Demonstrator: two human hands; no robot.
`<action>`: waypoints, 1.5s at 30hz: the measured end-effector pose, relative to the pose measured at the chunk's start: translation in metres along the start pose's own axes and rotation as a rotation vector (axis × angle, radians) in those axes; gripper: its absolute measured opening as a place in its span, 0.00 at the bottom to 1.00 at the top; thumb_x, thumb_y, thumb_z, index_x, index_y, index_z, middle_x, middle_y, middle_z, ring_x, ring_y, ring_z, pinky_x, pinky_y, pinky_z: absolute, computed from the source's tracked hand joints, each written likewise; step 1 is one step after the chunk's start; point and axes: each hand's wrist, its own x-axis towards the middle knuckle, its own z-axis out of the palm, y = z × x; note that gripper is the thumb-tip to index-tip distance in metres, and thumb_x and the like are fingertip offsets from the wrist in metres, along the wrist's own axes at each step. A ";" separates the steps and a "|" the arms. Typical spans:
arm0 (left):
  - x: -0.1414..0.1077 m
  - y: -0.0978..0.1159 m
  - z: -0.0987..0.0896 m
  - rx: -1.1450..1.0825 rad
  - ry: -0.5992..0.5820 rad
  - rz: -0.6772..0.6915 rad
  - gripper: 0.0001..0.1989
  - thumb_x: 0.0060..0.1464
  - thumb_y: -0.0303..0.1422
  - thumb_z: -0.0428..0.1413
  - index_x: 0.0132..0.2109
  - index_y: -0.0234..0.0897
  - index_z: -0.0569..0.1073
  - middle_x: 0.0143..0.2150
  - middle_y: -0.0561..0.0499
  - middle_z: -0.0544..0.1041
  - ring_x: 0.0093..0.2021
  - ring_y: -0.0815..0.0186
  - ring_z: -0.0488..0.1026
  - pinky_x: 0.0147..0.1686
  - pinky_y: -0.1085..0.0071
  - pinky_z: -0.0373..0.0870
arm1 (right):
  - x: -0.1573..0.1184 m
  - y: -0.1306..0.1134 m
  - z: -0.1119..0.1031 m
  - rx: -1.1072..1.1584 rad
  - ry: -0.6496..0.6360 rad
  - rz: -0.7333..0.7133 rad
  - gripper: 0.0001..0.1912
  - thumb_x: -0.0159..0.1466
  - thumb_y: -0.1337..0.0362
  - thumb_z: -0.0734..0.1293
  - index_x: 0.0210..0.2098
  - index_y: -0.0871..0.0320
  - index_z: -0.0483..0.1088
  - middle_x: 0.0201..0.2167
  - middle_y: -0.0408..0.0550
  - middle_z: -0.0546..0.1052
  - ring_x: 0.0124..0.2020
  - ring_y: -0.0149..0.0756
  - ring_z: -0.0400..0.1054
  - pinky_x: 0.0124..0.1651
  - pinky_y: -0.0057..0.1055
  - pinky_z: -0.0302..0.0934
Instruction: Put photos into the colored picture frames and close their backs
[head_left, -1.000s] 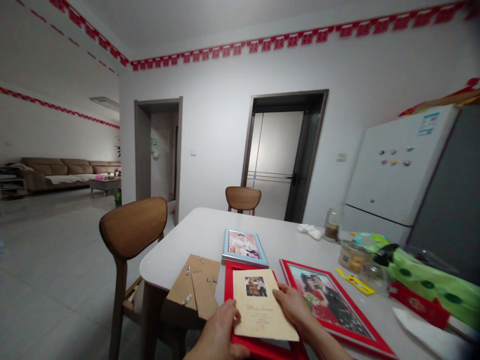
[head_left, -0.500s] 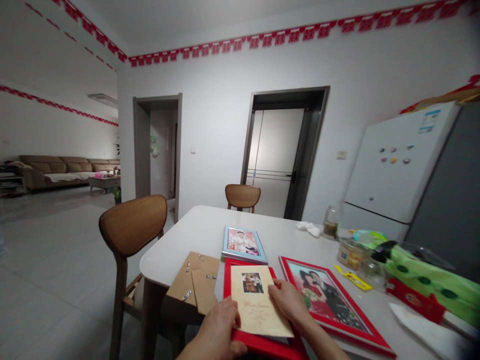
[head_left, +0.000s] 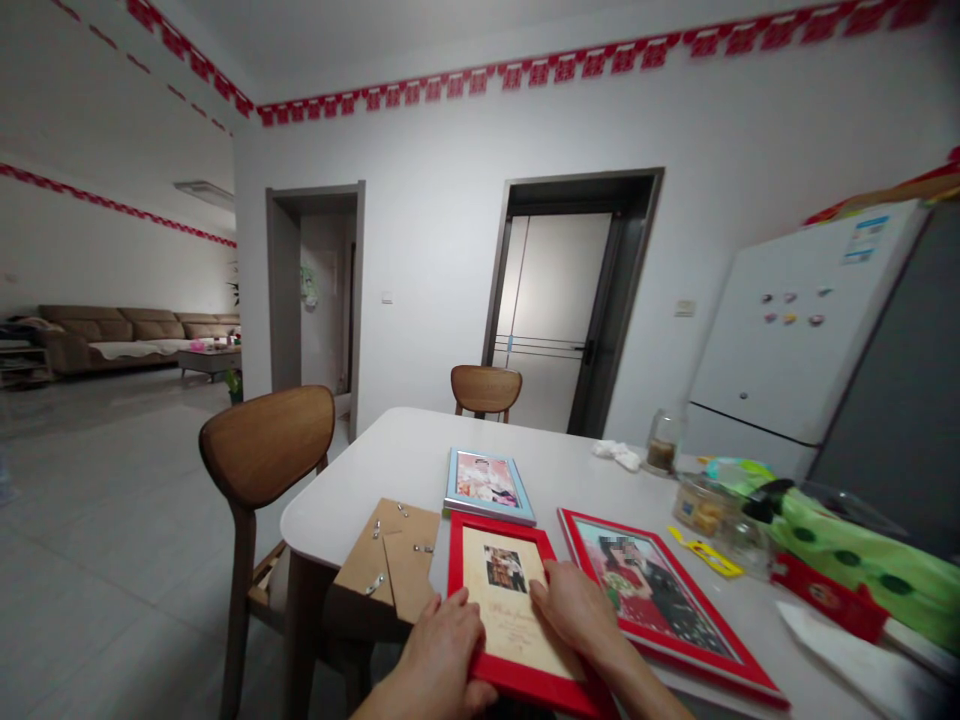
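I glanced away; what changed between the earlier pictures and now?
The cream printed sheet has moved down from overlapping the nearer red picture frame to lying within its border. The left hand and right hand remain at its sides; the blue-framed photo and brown backing boards stayed put.

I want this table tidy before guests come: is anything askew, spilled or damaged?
The brown backing lies askew beside the red frame and seems to jut past the near edge of the white table. Crumpled white tissue lies by the glass jar. No spill or damage shows.
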 end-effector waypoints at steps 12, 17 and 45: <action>-0.027 -0.105 -0.042 0.236 0.268 -0.407 0.29 0.37 0.24 0.53 0.51 0.34 0.61 0.57 0.45 0.57 0.57 0.62 0.51 0.55 0.68 0.45 | -0.032 -0.107 0.000 0.305 0.031 -0.483 0.18 0.55 0.57 0.58 0.42 0.57 0.67 0.38 0.52 0.71 0.42 0.39 0.62 0.44 0.33 0.51; -0.024 -0.112 -0.042 0.235 0.310 -0.371 0.24 0.40 0.22 0.50 0.49 0.32 0.64 0.54 0.45 0.62 0.55 0.66 0.57 0.53 0.74 0.49 | -0.040 -0.144 0.014 0.242 0.012 -0.485 0.19 0.48 0.52 0.63 0.36 0.57 0.68 0.36 0.51 0.69 0.39 0.42 0.61 0.42 0.36 0.52; 0.017 0.006 0.005 0.147 0.082 0.001 0.18 0.48 0.42 0.51 0.45 0.39 0.66 0.50 0.47 0.65 0.53 0.58 0.56 0.53 0.59 0.45 | -0.062 0.017 -0.004 0.258 0.095 -0.346 0.16 0.51 0.61 0.59 0.38 0.55 0.70 0.38 0.51 0.70 0.41 0.39 0.62 0.45 0.33 0.54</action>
